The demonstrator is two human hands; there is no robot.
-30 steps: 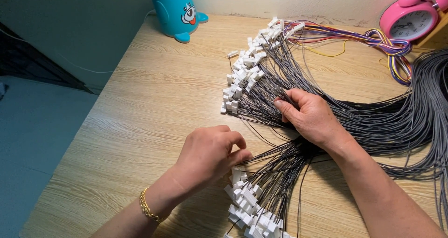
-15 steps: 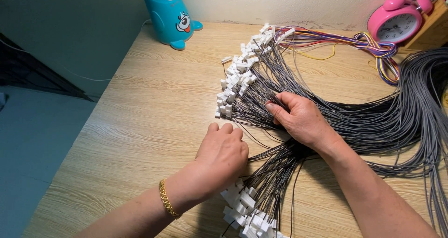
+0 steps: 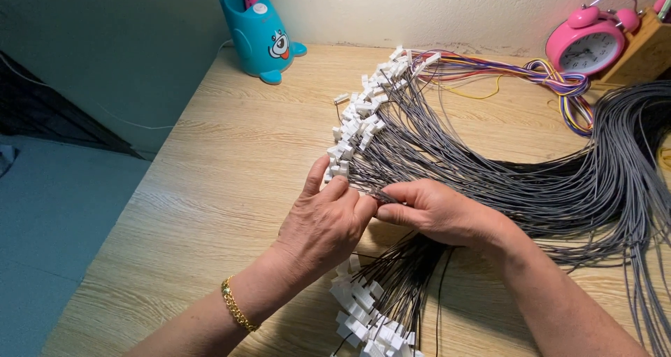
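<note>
A big bundle of thin grey wires (image 3: 489, 168) fans across the wooden table (image 3: 231, 182); each wire ends in a small white plastic connector (image 3: 360, 119). My left hand (image 3: 325, 220), with a gold bracelet at the wrist, and my right hand (image 3: 433, 210) meet at the middle of the table. Both pinch the same few grey wires between thumbs and fingertips, close to the connector ends. A second bunch of darker wires with white connectors (image 3: 370, 315) lies just below my hands, near the front edge.
A teal cartoon-shaped pen holder (image 3: 262, 39) stands at the back left. A pink alarm clock (image 3: 587, 46) and a wooden box (image 3: 646, 53) stand at the back right. Multicoloured wires (image 3: 552, 84) curl in front of the clock. The table's left edge drops off to the floor.
My left hand has moved up and right from the lower connector bunch to meet my right hand. My right hand has shifted down slightly, and both now pinch wires together.
</note>
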